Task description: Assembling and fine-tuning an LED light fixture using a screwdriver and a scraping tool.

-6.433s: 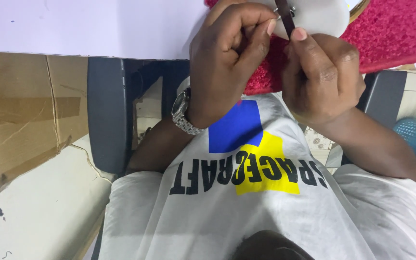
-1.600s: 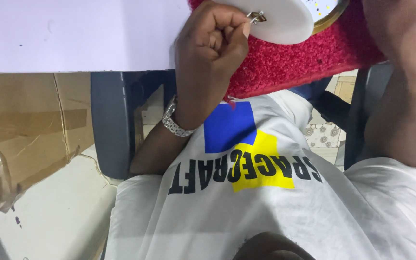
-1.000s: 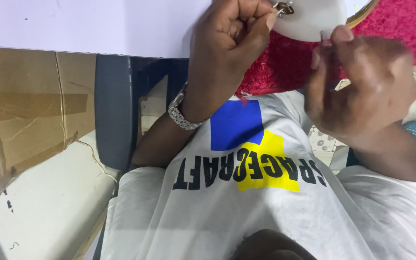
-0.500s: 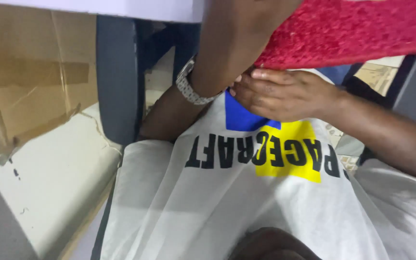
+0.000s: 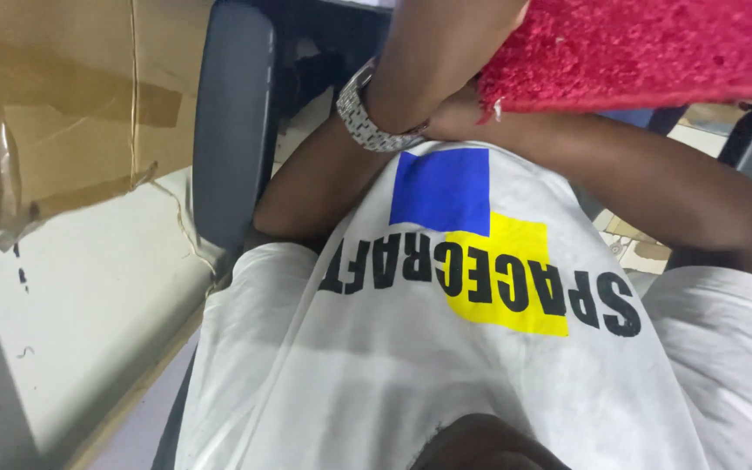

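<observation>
Our left wrist, wearing a watch (image 5: 367,109), rises past the red mat (image 5: 646,48); our right hand (image 5: 454,122) tucks under its edge; neither hand's fingers show, so we cannot tell their spread.

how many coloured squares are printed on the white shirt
2. A blue square sits high on the chest of the white shirt, and a yellow square adjoins its lower corner. Others may be hidden.

Red fuzzy mat (image 5: 654,43) rests above the lap.
</observation>
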